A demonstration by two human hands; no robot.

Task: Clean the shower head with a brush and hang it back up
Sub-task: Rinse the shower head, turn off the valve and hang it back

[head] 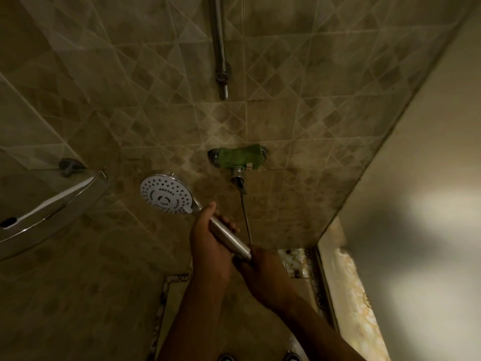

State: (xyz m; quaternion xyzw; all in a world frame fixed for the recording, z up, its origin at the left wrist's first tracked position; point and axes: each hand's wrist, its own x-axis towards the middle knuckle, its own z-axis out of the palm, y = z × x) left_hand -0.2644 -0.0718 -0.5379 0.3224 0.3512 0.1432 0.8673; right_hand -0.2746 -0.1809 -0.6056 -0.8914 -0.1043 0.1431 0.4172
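Observation:
The shower head (166, 194) has a round white face with dark nozzle holes, turned up toward me, and a chrome handle (229, 237). My left hand (208, 238) grips the handle near the head, thumb on top. My right hand (260, 267) grips the handle's lower end, where the hose joins. A thin hose (246, 217) runs from there up to the wall tap (238, 175). No brush shows in view.
A green cloth (239, 157) is wrapped over the tap body. A chrome riser rail (220, 48) runs up the tiled wall above it. A glass corner shelf (49, 204) with a chrome rim juts out at left. A wall edge and bright doorway stand at right.

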